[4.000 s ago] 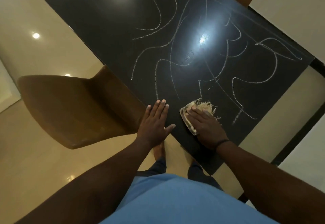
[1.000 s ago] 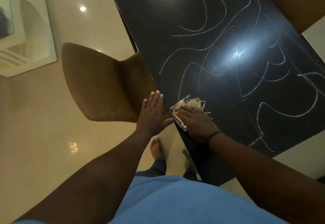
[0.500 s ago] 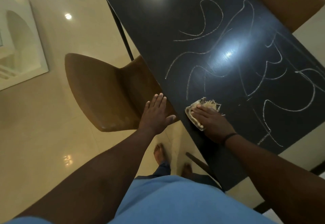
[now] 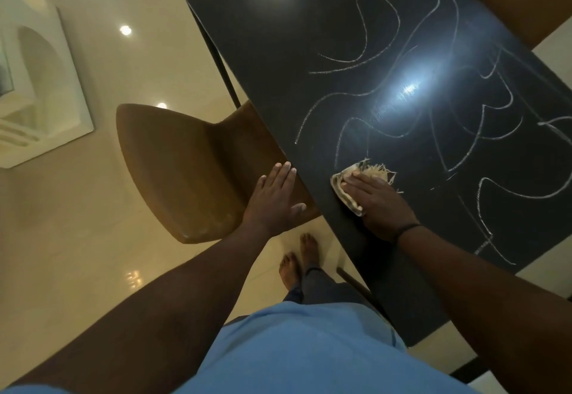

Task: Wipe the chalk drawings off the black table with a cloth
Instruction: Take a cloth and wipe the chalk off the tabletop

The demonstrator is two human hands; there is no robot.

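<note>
Cloth (image 4: 346, 191) lay flat on the table (image 4: 278, 62) under the right hand (image 4: 376, 200), whose straight fingers pressed it down and hid most of it; only a frayed fringe past the fingertips and a folded edge beside the thumb showed. Chalk lines (image 4: 356, 62) curled beyond that hand, some washed out by glare, others cut off at the frame's edge. The left hand (image 4: 272, 200), fingers extended together, hovered over the chair (image 4: 173, 161); contact with the table's edge could not be made out.
</note>
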